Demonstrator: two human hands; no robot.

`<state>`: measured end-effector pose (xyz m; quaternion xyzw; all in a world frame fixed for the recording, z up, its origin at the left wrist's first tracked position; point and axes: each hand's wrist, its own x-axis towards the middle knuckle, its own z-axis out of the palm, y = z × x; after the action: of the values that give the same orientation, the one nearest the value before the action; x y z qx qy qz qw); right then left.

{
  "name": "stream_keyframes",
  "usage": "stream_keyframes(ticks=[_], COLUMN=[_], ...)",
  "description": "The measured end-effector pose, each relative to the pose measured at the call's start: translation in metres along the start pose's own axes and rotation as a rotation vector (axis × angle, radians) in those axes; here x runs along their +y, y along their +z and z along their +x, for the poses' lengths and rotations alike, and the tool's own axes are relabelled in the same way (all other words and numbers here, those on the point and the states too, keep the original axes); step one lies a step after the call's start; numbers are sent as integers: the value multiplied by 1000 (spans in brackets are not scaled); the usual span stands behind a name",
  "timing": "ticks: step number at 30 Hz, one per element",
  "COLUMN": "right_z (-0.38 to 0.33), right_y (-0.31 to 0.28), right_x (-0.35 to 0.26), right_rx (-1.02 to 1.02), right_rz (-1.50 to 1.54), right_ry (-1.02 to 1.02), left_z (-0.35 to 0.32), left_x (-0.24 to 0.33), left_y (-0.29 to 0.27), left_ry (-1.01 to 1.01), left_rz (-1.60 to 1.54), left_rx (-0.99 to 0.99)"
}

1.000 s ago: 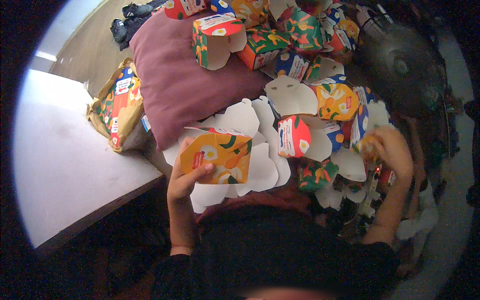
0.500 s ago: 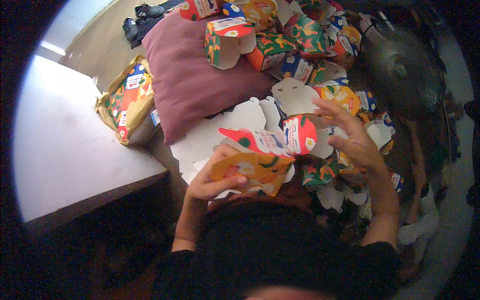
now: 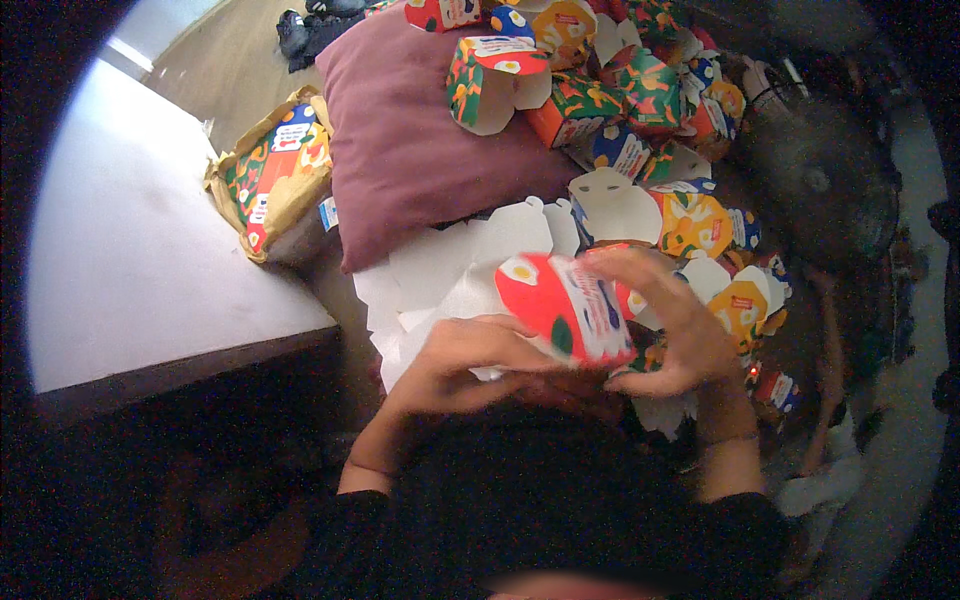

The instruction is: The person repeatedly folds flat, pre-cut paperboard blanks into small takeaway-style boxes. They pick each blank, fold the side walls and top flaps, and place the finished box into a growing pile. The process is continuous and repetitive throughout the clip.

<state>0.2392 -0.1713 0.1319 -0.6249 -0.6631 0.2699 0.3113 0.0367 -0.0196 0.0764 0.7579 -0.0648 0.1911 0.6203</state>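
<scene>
A patterned food carton (image 3: 570,315), its red side with a fried-egg print facing up, is between my hands, slightly smeared by motion. My left hand (image 3: 465,365) grips its near left edge, fingers partly behind it. Around its right end curl the fingers and thumb of my right hand (image 3: 685,330). Beneath and beyond it, flat white carton blanks (image 3: 460,265) lie in an overlapping stack. Several folded cartons with open white flaps, among them a yellow carton (image 3: 695,222), are piled just past my right hand.
A mauve cushion (image 3: 430,150) lies ahead, with an open-flapped carton (image 3: 490,85) on its right side. Left are a white tabletop (image 3: 150,260) and a torn brown paper package (image 3: 275,180) of printed cartons. A dark round fan-like object (image 3: 815,160) stands right. Dark shoes (image 3: 300,30) lie far left.
The carton has turned from its yellow side to its red side. My right hand has come in from the right and closed on it. The whole view has shifted slightly.
</scene>
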Motion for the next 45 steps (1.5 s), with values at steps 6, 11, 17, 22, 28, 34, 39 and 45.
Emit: stream_keyframes(ticks=[6,11,17,22,28,34,39,45], right_z=[13,20,26,29,72,162,157,85], right_y=[-4,-15,-32,-40,-53,1,28,32], right_x=[-6,-5,38,43,17,14,9,-1], right_rx=[41,263,518,339,93,320,-71,-326], right_rz=[-16,-181,-465,-684,-730,-422,-208,-189], right_ry=[-35,72,192,449,240,-342,-269,-14], left_z=[-2,3,-24,-71,-94,-88,-96,-105], left_x=[-3,-11,-54,-81,-92,-91,-88,-89], left_y=[-4,6,-17,-28,-25,-10,-15,-31], left_ry=[143,55,-206,-852,-1115,-1133,-1064,-1060], left_rz=[31,196,627,1132,999,951,833,732], left_rx=[-4,282,412,301,313,279,448,575])
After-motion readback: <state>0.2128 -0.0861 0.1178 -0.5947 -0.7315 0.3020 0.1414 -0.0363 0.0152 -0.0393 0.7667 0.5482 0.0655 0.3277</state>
